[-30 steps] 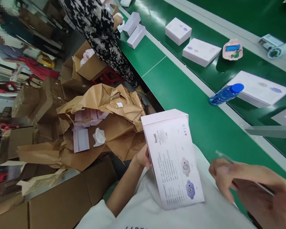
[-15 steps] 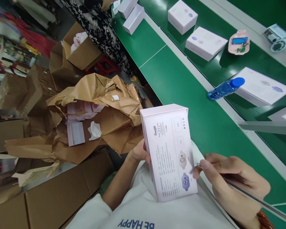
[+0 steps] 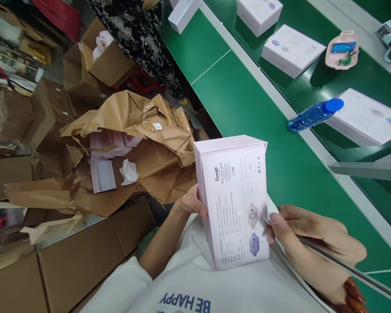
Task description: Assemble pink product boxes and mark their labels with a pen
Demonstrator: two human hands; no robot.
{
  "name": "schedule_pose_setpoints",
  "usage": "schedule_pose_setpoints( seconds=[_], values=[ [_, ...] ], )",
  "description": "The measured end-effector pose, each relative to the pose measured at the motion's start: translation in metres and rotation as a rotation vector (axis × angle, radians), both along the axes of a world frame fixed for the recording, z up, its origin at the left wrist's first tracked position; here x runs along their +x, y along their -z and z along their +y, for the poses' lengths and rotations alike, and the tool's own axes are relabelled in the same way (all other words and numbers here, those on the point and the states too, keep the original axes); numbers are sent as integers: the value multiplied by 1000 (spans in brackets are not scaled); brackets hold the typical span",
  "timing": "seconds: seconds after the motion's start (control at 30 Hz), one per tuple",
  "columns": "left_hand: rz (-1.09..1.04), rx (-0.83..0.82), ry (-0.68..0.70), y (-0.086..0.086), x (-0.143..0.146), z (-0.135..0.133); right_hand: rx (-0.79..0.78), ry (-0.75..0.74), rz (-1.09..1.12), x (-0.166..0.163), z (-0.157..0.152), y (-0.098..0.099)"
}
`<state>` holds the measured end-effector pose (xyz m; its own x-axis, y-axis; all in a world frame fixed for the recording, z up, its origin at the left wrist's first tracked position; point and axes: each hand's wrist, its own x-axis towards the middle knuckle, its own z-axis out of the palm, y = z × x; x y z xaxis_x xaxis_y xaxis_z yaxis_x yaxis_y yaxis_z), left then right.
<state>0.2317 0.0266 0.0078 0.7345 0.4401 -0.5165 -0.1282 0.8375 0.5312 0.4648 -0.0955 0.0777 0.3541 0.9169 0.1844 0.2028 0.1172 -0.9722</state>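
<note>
Left hand [image 3: 190,202] clamps a pink box [image 3: 234,204] beside kraft paper [image 3: 163,182]; right hand [image 3: 313,232] pinches a metal rod [image 3: 345,265].

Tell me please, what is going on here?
A person holds a pale pink printed box in the left hand. The right hand grips a thin metal rod, its tip close to the box's printed face. Beyond them runs a green conveyor belt with white boxes on it, and a co-worker in black-and-white patterned clothing stands at its edge.
</note>
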Motion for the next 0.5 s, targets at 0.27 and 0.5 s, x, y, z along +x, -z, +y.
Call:
schedule_pose_setpoints(
  seconds=[0.27, 0.5],
  values=[
    [-42, 62, 85, -15, 5, 6, -177, 76, -24, 0, -10, 5],
    [-54, 76, 128, -12, 5, 7, -251, 18, -80, 3, -10, -5]
  ],
)
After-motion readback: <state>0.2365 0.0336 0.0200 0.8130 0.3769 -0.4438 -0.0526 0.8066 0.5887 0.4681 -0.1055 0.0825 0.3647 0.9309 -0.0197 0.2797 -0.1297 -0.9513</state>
